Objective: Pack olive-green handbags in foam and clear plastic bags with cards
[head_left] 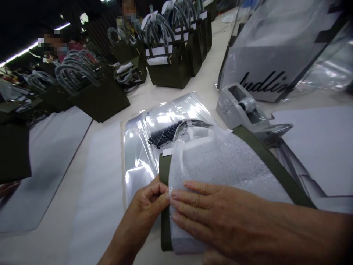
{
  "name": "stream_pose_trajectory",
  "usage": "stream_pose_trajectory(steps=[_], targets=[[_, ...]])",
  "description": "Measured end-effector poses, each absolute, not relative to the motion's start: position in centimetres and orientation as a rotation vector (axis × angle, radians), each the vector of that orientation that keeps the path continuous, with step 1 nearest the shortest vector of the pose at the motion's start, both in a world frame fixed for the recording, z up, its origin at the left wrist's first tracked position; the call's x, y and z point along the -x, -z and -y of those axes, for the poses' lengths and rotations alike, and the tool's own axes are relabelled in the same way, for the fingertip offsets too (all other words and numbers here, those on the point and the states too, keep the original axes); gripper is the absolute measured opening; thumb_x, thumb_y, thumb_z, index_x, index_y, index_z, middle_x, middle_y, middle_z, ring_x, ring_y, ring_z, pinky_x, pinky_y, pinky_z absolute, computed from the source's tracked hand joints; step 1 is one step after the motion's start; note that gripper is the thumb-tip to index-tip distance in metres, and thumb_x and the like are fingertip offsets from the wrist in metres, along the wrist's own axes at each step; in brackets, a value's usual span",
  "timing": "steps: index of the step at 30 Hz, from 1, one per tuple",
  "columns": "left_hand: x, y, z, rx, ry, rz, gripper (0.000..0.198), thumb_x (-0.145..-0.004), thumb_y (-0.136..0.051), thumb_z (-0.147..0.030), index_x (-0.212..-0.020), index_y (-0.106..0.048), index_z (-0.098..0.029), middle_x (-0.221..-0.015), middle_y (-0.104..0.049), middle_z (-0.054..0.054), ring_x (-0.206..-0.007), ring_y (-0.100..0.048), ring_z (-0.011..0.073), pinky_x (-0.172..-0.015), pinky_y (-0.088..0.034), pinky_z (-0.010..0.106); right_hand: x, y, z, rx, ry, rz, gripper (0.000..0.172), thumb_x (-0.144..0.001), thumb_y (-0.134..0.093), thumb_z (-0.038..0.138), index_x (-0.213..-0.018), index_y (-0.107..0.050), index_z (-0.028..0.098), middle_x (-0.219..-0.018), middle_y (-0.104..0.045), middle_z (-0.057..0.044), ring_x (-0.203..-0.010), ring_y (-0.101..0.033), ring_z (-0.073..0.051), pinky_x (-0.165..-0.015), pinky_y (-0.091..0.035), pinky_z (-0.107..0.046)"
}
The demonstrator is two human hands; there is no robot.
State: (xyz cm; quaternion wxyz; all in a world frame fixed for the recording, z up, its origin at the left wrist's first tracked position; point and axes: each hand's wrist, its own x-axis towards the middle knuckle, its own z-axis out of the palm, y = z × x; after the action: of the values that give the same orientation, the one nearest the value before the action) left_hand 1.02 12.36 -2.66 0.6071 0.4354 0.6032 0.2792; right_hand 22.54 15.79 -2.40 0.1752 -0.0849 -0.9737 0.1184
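An olive-green handbag [166,228] lies on the table in front of me, its front covered by a white foam sheet [220,158]. My right hand [217,217] rests flat on the sheet, fingers stretched toward the bag's left side. At that side my left hand [146,206] pinches the sheet's edge between thumb and finger, close to my right fingertips. The bag's handle [193,123] is wrapped in clear plastic and curves up at the far end. Beneath it, clear plastic bags [140,147] with black lettering lie in a glossy stack.
A grey tape dispenser [248,110] stands just beyond the bag, with white sheets [320,147] to the right. Behind it is a bagged handbag [264,73]. Several olive handbags [171,70] line the back and left. A person's hand [9,189] shows at far left.
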Motion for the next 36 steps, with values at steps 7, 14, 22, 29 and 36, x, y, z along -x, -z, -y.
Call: stream_pose_trajectory(steps=[7, 14, 22, 29, 36], targets=[[-2.0, 3.3, -11.0, -1.007, -0.808, -1.425, 0.027, -0.081, -0.054, -0.039, -0.069, -0.051, -0.015, -0.086, -0.049, -0.001, -0.075, -0.045, 0.0091, -0.069, -0.039, 0.018, -22.7, 1.5, -15.5, 0.227, -0.461, 2.885, 0.057, -0.086, -0.04, 0.041, -0.133, -0.035, 0.008, -0.136, -0.038, -0.01, -0.129, -0.027, -0.021, -0.112, -0.01, -0.035], [-2.4, 4.7, -10.5, -1.059, -0.947, -1.416, 0.028, -0.079, -0.054, -0.043, -0.072, -0.053, -0.015, -0.078, -0.052, -0.001, -0.068, -0.046, 0.0087, -0.063, -0.041, 0.018, -22.3, 1.0, -14.1, 0.28, -0.399, 2.918, 0.057, -0.084, -0.044, 0.035, -0.132, -0.035, 0.006, -0.135, -0.038, -0.014, -0.13, -0.025, -0.023, -0.11, -0.01, -0.041], [-2.2, 3.9, -7.4, -1.598, -1.204, -1.661, 0.024, -0.084, -0.05, -0.029, -0.106, -0.054, -0.022, -0.13, -0.042, 0.005, -0.119, -0.04, 0.0192, -0.095, -0.038, 0.029, -22.1, 1.5, -12.8, 0.362, -0.324, 2.886, 0.059, -0.079, -0.046, 0.03, -0.131, -0.035, 0.006, -0.134, -0.039, -0.016, -0.129, -0.026, -0.024, -0.108, -0.014, -0.045], [-0.2, 6.2, -5.2, -2.706, -1.054, -1.233, 0.048, -0.074, -0.059, -0.007, -0.121, -0.049, -0.016, -0.12, -0.055, 0.011, -0.113, -0.05, 0.0212, -0.094, -0.046, 0.031, -23.0, 0.8, -13.0, 0.312, -0.476, 2.768, 0.055, -0.079, -0.051, 0.028, -0.128, -0.041, 0.006, -0.132, -0.041, -0.016, -0.13, -0.027, -0.022, -0.109, -0.019, -0.04], [0.5, 5.7, -6.1, -2.765, -0.973, -1.095, 0.043, -0.074, -0.059, -0.009, -0.115, -0.055, -0.022, -0.112, -0.061, 0.006, -0.106, -0.057, 0.0208, -0.087, -0.051, 0.027, -30.5, -0.2, -12.7, 0.883, -0.29, 2.085, 0.034, -0.083, -0.05, 0.015, -0.117, -0.052, 0.016, -0.12, -0.053, -0.01, -0.115, -0.047, -0.017, -0.099, -0.04, -0.034]])
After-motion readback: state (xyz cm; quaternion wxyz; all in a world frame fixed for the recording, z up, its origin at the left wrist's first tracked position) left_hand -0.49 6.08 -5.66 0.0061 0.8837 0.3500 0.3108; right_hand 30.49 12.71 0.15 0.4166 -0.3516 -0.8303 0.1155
